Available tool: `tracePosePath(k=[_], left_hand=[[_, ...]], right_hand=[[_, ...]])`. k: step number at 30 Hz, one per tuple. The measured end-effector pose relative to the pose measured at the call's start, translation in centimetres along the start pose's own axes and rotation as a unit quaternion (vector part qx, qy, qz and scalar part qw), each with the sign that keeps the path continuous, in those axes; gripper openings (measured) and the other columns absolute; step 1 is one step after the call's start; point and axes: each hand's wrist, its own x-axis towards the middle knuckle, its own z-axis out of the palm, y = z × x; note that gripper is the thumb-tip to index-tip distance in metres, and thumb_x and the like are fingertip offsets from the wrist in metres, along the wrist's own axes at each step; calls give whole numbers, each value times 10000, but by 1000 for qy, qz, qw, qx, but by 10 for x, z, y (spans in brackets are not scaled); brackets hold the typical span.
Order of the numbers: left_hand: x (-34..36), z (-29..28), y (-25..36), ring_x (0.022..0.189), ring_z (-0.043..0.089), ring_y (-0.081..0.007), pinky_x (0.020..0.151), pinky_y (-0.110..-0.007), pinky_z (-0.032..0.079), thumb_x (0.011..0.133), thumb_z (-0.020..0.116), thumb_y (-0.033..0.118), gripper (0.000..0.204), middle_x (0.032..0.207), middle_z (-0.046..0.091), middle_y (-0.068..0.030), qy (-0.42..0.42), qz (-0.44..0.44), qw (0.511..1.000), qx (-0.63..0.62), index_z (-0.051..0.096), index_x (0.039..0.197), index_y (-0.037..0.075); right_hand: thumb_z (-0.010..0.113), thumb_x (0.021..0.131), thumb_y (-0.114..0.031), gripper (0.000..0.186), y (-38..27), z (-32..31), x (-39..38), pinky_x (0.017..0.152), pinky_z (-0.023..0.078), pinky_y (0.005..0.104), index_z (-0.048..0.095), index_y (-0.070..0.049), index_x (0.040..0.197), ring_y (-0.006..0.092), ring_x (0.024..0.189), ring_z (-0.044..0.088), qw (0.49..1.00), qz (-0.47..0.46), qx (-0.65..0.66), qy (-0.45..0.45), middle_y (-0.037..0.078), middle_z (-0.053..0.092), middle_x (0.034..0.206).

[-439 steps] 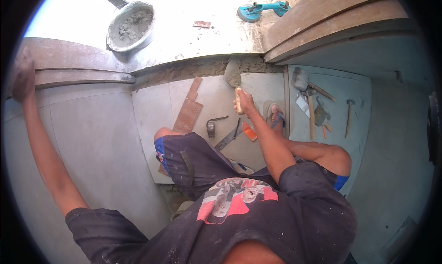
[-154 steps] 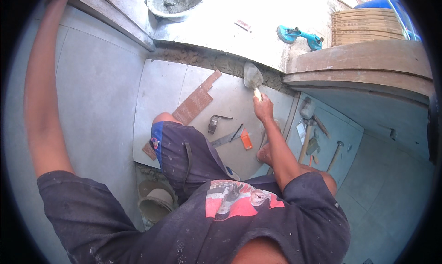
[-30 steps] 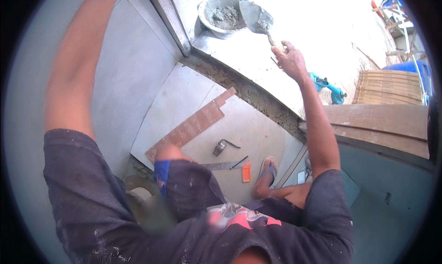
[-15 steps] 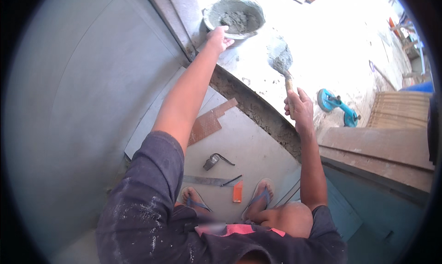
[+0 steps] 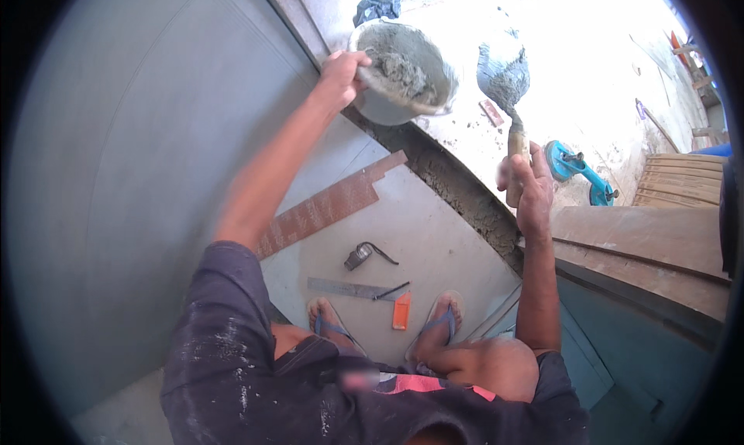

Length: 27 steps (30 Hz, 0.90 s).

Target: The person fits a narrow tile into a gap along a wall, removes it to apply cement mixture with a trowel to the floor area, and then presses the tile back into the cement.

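Note:
My left hand [image 5: 341, 77] grips the near left rim of a bucket of grey mortar [image 5: 399, 81], held tilted at the doorway's raised edge. My right hand [image 5: 529, 183] is closed round the wooden handle of a trowel [image 5: 504, 77], whose blade, coated in wet mortar, points away from me, right of the bucket. A small reddish piece [image 5: 492, 113] lies below the blade. Beneath both hands runs a rough mortar-filled gap [image 5: 467, 193] along the step. A blue double suction cup lifter [image 5: 580, 174] sits just right of the trowel.
Between my feet and the gap lie a brown tile offcut [image 5: 325, 205], tape measure [image 5: 358, 256], steel square [image 5: 341, 288] and orange-handled piece [image 5: 401, 312]. A wall [image 5: 139, 158] rises at left; wooden jamb [image 5: 628, 236] at right, stacked flat boxes [image 5: 674, 177] beyond, black plastic [image 5: 376, 9] behind the bucket.
My left hand has come from the far upper left onto the bucket, which now sits nearer and more tilted. My right hand has drawn the trowel out of the bucket and rightward.

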Motion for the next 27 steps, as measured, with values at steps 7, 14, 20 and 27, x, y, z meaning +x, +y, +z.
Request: tracePosePath(k=[7,14,20,27], left_hand=[[-139,-68,3,747,607,-176,586,-365,516,779,647,29,210,870,592,-64,-10,-76,987,139,557,966,58],[-210,-125,-20,675,585,-131,531,-300,472,780,642,22,178,859,602,-53,2,-78,985,153,565,937,55],[-229,-152,-38,736,583,-108,634,-285,497,793,631,5,212,875,613,-38,-16,-49,985,165,578,996,37],[-239,-161,-54,750,558,-105,666,-276,477,780,601,-9,230,859,605,-46,-38,25,981,188,596,1009,-10]], right_hand=[[664,892,-253,454,16,12,-27,700,538,385,551,-45,1280,295,762,679,913,13,-374,-163,181,679,843],[639,930,-338,408,39,67,-38,798,537,476,583,-84,1245,382,897,694,753,-89,-605,-243,201,681,1016],[613,930,-293,360,64,116,-44,793,544,505,592,-28,1173,412,882,696,715,-80,-636,-279,245,685,972],[627,909,-263,417,121,114,-54,797,547,438,658,46,1186,387,866,704,843,-12,-393,-366,285,700,926]])
